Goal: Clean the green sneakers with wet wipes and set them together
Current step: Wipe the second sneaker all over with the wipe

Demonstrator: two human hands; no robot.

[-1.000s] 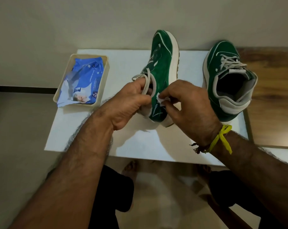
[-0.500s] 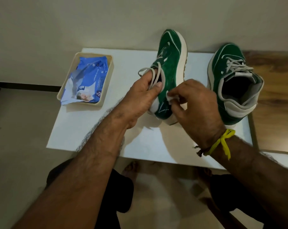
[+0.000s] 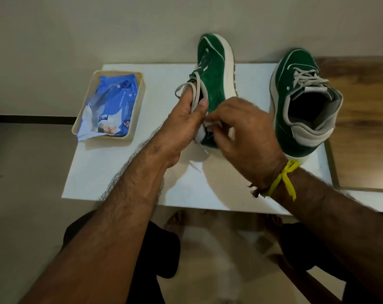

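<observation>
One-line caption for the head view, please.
Left hand holds a tilted green sneaker while the right hand rubs it with a wet wipe.

sneakers (image 3: 296,119) green w/ white soles, grey laces | wipes pack (image 3: 111,104) blue | tray (image 3: 140,102) cream | wristband (image 3: 282,178) yellow

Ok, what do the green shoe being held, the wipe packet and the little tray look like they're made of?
Held sneaker: the green upper looks like suede, matte and napped; the sole is smooth off-white, probably rubber or foam. Wipe packet: thin plastic film, shown by its glossy crinkles. Tray: likely hard plastic, cream, with smooth rounded walls.
</observation>
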